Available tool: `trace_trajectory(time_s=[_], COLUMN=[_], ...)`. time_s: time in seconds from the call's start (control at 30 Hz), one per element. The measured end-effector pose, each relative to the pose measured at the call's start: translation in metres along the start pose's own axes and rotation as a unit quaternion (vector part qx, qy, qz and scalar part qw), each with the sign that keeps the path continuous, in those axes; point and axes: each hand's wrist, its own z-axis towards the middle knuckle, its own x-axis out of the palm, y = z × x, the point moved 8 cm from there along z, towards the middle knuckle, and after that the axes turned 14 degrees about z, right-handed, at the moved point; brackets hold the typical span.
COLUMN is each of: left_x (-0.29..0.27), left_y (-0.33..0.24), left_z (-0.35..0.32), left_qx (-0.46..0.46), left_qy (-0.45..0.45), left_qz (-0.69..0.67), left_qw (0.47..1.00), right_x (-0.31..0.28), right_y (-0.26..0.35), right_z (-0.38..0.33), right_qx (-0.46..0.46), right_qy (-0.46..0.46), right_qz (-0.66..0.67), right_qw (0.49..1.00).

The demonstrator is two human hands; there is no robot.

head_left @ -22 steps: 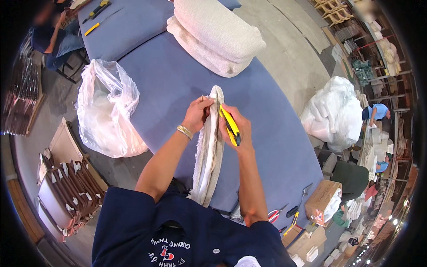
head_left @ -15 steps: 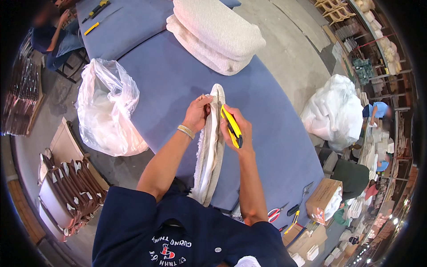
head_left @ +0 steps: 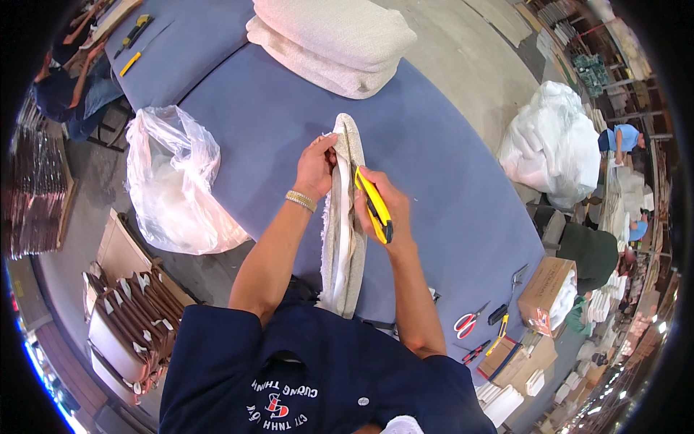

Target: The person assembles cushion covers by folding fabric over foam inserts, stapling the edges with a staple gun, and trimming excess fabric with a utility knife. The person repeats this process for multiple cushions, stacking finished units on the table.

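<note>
A long narrow cushion piece in cream textured fabric (head_left: 352,145) stands edge-up in front of me, a white strip showing along its open seam and a frayed edge on its left. Near its far end, my left hand (head_left: 316,165) pinches the fabric edge. My right hand (head_left: 394,206) is wrapped round a yellow utility knife (head_left: 374,199) and sits against the right side of the piece. Whether the blade touches the fabric is hidden. A folded cream fabric bundle (head_left: 332,47) lies farther off on the blue-grey padded table (head_left: 448,159).
A clear plastic bag (head_left: 173,181) with white filling hangs at the table's left edge, and a white sack (head_left: 553,145) stands on the right. Red-handled scissors (head_left: 466,325), another yellow cutter (head_left: 499,336) and a cardboard box (head_left: 547,293) are at the near right. Co-workers sit at the far left.
The whole view has shifted a little. Both hands keep their hold at the piece's far end, and the knife has slid slightly nearer to me along it.
</note>
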Motion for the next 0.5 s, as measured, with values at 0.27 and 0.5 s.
trace_trajectory(time_s=[0.27, 0.5], left_x=[0.075, 0.127], left_y=[-0.074, 0.032], left_z=[-0.119, -0.156], left_qx=[0.460, -0.058], left_qy=[-0.133, 0.263], left_qz=[0.606, 0.343], left_qw=[0.635, 0.900], right_x=[-0.044, -0.080], right_y=[0.021, 0.023], right_z=[-0.038, -0.075], right_qx=[-0.078, 0.128], right_qy=[-0.206, -0.111], right_qz=[-0.052, -0.158], right_qw=[0.974, 0.973])
